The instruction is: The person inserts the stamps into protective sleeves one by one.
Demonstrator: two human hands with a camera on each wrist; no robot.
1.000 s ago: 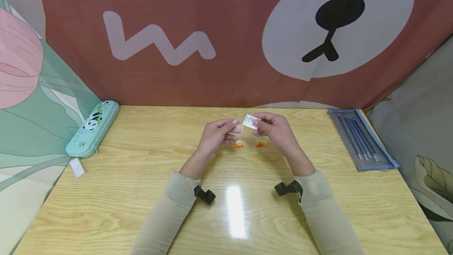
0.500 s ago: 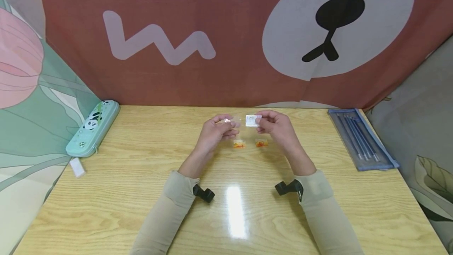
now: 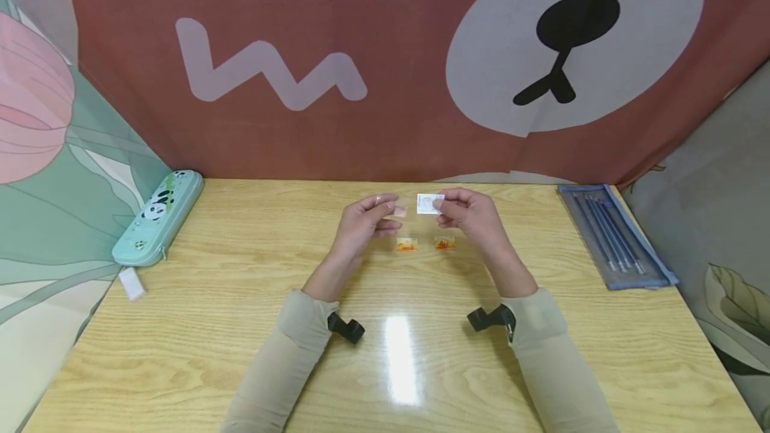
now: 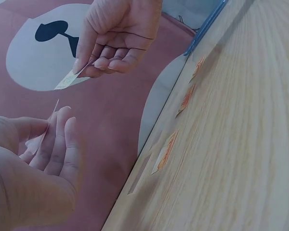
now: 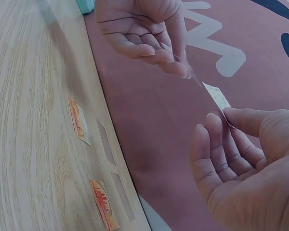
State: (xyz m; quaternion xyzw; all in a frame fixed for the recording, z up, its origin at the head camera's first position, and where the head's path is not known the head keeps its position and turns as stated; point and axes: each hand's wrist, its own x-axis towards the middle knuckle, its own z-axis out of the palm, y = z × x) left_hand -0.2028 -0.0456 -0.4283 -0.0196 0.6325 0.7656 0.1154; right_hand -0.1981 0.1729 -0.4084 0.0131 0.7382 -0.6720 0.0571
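Between thumb and fingers, my left hand point(image 3: 363, 222) pinches a small clear plastic piece point(image 3: 400, 208), thin and see-through; its exact kind is hard to tell. My right hand point(image 3: 475, 218) pinches a small white printed card point(image 3: 428, 204) by its right edge. The card point(image 5: 216, 96) and the plastic face each other with a narrow gap between them, both held above the table. On the tabletop under the hands lie two small orange-and-yellow printed pieces, one on the left point(image 3: 407, 244) and one on the right point(image 3: 445, 242).
A mint panda pencil case point(image 3: 158, 219) lies at the table's left edge, with a white eraser-like block point(image 3: 131, 284) by its near end. A blue mesh pouch point(image 3: 616, 236) of pencil-like sticks lies at the right. A printed cloth point(image 3: 337, 139) hangs behind the wooden table point(image 3: 210, 326).
The white card has straightened from a tilt and moved slightly right, away from the plastic. My left hand has shifted slightly left and turned the clear piece. The orange pieces stay put.
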